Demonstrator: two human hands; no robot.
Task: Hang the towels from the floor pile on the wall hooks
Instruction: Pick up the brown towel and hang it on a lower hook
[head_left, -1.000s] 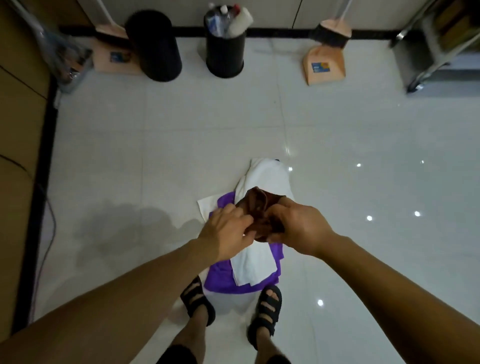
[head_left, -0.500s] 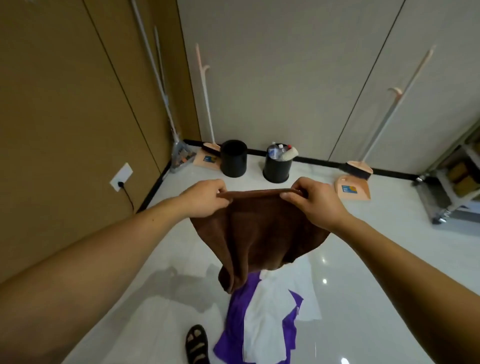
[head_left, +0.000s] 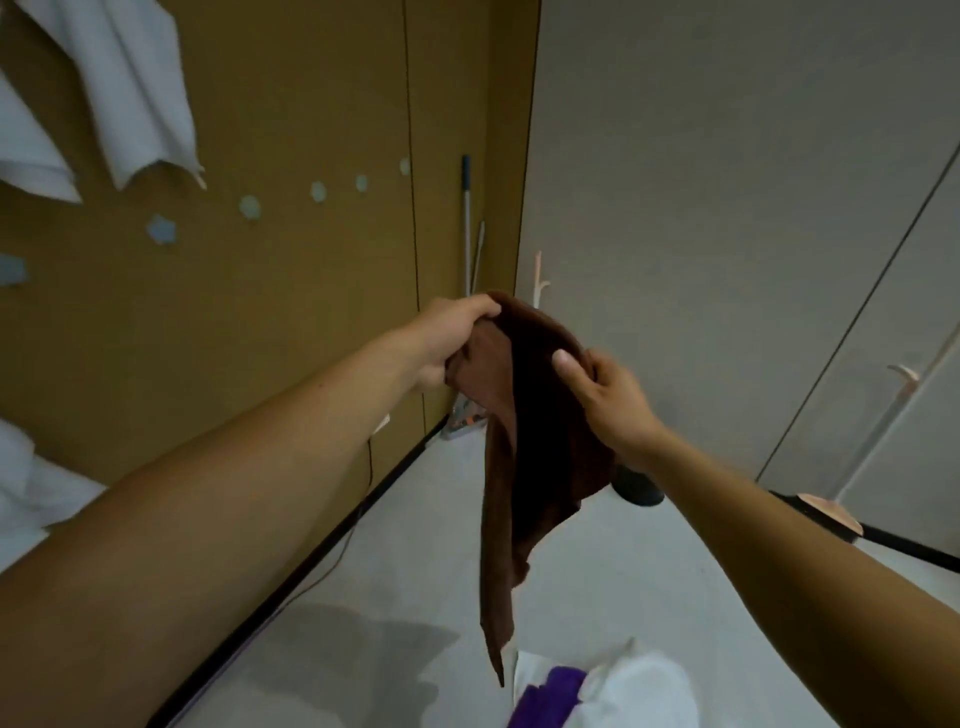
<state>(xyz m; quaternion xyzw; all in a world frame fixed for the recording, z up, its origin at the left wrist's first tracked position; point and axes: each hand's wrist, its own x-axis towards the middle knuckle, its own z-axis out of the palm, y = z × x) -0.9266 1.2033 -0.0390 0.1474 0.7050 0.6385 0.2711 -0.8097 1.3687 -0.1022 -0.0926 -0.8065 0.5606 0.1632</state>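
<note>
A brown towel (head_left: 524, 457) hangs in the air between my hands, draping down toward the floor. My left hand (head_left: 452, 338) grips its upper left edge. My right hand (head_left: 597, 387) pinches its upper right edge, thumb on top. Below, at the bottom edge, lies the floor pile: a white towel (head_left: 639, 686) over a purple towel (head_left: 550, 699). On the brown wall at left runs a row of pale round hooks (head_left: 249, 206). White towels (head_left: 130, 88) hang at the upper left corner of that wall.
A mop handle (head_left: 467, 218) leans in the corner. A black bin (head_left: 639, 488) stands behind the towel, a dustpan (head_left: 831, 512) with a long handle by the grey wall at right. More white cloth (head_left: 21, 483) shows at the left edge. A cable (head_left: 332, 561) trails along the floor.
My view swung up and left from the floor toward the hook wall. Both hands lifted the brown towel higher and drew closer together, so the towel now hangs bunched rather than spread.
</note>
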